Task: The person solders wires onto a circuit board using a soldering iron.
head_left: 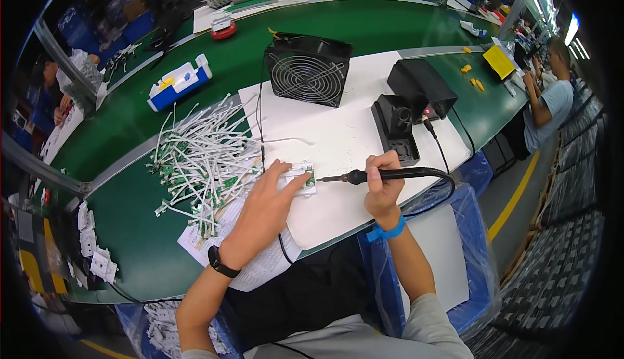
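Right hand (383, 187) was closed around a soldering iron (356, 176), tip pointing left at a small green circuit board (311, 179); couldn't tell if it touched. Board sat at the right end of a white plastic housing (304, 190), near the left edge of the white sheet (341, 206), toward its near-left corner. Left hand (265, 206) had fingertips on housing and board; couldn't tell if pinching or only pressing. Heap of white wires (201, 151) with green boards lay along the sheet's left edge. Printed paper (263, 276) hung over the tabletop's (140, 252) near edge. Iron stand (398, 128) and black box (424, 86) stood toward the sheet's right edge, fan (308, 73) at its far edge.
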Motion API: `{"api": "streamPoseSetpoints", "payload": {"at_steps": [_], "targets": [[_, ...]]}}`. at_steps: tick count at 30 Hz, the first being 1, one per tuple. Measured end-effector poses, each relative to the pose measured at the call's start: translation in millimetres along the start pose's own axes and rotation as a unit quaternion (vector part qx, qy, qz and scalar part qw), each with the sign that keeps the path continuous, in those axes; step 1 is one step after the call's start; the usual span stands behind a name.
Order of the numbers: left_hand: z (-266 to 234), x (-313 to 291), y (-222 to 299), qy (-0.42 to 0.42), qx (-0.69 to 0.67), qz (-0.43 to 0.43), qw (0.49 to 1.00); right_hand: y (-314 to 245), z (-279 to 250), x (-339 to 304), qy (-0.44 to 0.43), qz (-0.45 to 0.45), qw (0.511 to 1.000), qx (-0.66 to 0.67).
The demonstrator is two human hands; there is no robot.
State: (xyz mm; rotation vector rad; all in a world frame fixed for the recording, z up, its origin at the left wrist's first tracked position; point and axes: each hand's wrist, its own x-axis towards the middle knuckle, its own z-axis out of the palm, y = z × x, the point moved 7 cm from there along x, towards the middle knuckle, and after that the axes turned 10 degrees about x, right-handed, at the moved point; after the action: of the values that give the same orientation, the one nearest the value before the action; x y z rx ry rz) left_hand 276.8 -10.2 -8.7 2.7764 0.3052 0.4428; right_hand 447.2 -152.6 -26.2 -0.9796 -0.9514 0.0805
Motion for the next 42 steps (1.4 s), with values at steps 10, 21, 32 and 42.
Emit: {"api": "streamPoseSetpoints", "payload": {"at_steps": [10, 21, 32, 42], "targets": [[-4.0, 4.1, 2.9, -0.015, -0.017, -0.004, 1.0, 0.3, 8.6, 0.3, -0.06, 0.032, 0.997, -0.024], [-4.0, 4.8, 2.9, -0.013, -0.014, -0.002, 1.0, -1.6, 9.1, 0.8, -0.065, 0.034, 0.997, -0.032], [-3.7, 4.3, 2.5, -0.007, -0.015, -0.001, 1.0, 2.3, 4.4, -1.9, -0.041, 0.027, 0.998, -0.028], [-3.4, 3.2, 1.8, 0.0, -0.012, 0.004, 1.0, -1.0, 2.7, -0.9, -0.01, 0.013, 0.999, -0.04]]}}
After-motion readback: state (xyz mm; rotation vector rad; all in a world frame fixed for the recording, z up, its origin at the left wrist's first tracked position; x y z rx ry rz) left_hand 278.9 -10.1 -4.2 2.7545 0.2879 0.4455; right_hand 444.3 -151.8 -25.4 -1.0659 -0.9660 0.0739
